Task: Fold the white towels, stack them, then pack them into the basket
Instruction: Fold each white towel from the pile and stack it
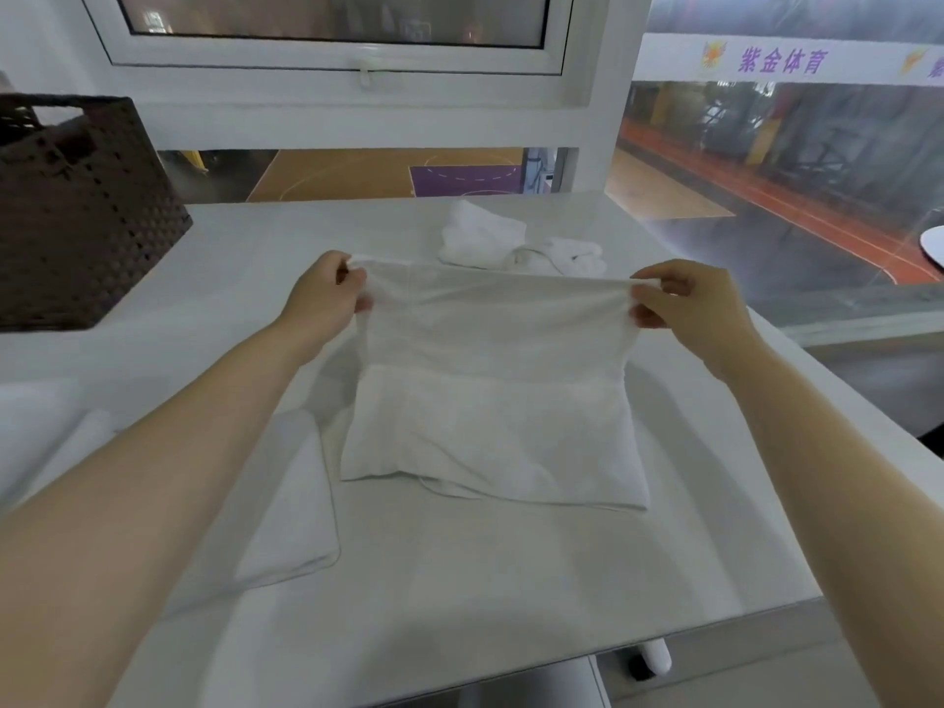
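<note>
A single head-worn wide-angle camera supplies the only view. It looks forward and steeply down from above the near edge of the white table (511, 580), facing the window frame (332, 58) behind the far edge. Both forearms enter from the bottom corners; the left hand (327, 293) and right hand (684, 304) sit near frame centre, close to the lens. Wide-angle distortion bends straight edges toward the margins. The woven basket (87, 212) is cropped at the left border.

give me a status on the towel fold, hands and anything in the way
Left hand and right hand each pinch a top corner of the towel, lifted mid-fold. Unfolded towels behind. Basket far left. Nothing blocking.
</note>
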Demonstrator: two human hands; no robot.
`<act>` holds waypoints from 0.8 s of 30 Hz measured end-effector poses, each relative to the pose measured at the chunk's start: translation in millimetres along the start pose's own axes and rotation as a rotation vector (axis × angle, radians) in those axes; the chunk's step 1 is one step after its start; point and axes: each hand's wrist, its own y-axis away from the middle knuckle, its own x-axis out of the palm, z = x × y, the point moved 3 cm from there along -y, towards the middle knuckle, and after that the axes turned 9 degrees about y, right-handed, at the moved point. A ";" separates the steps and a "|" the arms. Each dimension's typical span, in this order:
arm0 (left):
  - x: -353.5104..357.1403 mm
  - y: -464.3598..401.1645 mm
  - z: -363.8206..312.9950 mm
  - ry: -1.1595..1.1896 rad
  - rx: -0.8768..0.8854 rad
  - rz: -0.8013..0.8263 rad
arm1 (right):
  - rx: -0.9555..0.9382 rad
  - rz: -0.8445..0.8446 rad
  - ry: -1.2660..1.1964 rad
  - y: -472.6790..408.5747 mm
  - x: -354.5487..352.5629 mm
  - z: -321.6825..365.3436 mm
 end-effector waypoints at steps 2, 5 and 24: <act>-2.5 16.3 1.2 0.031 0.026 0.026 | 0.005 0.001 0.003 17.8 -5.0 -0.8; -12.5 52.9 2.9 -0.065 0.145 0.095 | 0.033 0.008 -0.017 55.3 -9.2 -5.4; -20.8 143.7 66.0 -1.085 0.544 0.569 | -0.290 0.240 0.470 178.2 24.9 -68.4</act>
